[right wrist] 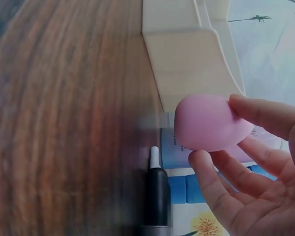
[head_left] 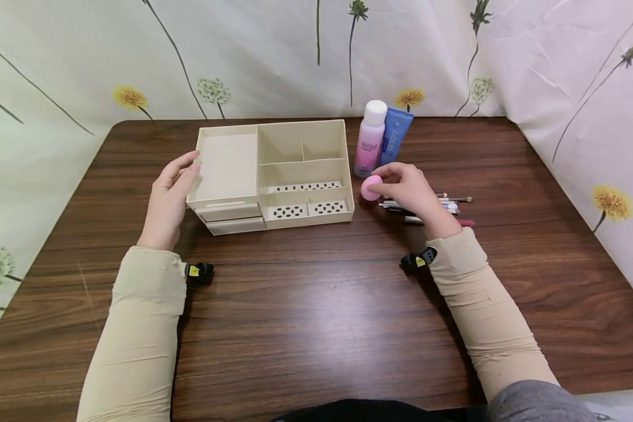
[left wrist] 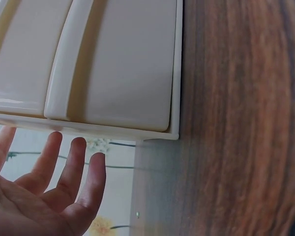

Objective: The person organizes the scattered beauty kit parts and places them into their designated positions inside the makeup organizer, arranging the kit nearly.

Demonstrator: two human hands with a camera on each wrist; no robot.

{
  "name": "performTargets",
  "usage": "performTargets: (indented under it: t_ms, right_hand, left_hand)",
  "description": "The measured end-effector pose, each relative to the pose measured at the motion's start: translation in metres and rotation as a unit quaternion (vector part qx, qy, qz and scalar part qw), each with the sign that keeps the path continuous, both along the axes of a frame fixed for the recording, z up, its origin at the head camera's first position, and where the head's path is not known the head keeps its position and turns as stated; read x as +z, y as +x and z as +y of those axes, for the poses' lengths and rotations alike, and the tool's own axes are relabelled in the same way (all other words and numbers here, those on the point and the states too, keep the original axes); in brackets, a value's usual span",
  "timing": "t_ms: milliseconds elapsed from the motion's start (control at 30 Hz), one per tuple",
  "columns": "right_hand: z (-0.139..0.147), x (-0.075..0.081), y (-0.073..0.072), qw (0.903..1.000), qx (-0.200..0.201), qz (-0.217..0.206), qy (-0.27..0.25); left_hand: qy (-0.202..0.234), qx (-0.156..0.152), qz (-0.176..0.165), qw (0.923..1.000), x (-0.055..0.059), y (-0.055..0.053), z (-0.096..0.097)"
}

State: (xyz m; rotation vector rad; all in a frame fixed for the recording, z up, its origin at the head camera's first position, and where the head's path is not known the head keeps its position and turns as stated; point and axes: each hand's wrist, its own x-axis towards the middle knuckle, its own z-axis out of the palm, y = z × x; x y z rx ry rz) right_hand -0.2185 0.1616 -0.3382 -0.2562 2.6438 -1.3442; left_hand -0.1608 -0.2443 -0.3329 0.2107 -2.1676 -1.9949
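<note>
My right hand (head_left: 408, 186) pinches a pink makeup sponge (head_left: 371, 187) between thumb and fingers, just right of the cream desktop organizer (head_left: 227, 164). In the right wrist view the rounded sponge (right wrist: 209, 123) is clear of the tabletop. My left hand (head_left: 169, 196) is at the organizer's left side, its fingertips by the wall. Seen from the left wrist, those fingers (left wrist: 73, 162) are loosely bent with nothing in them. The organizer has a flat top on the left, two drawers below and several open compartments on the right.
A pink bottle with a white cap (head_left: 370, 140) and a blue tube (head_left: 394, 136) stand behind the right hand. Several makeup brushes (head_left: 451, 205) lie partly beneath that hand. A floral cloth (head_left: 274, 58) hangs along the back edge of the wooden table (head_left: 316, 328).
</note>
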Motion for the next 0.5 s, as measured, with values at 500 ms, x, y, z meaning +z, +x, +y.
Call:
performTargets:
  t_ms: [500]
  right_hand:
    - [-0.0049, 0.0088, 0.0071, 0.9968, -0.03, 0.03, -0.068]
  left_hand:
    - [0.015, -0.01, -0.003, 0.9998, 0.0014, 0.0011, -0.0003]
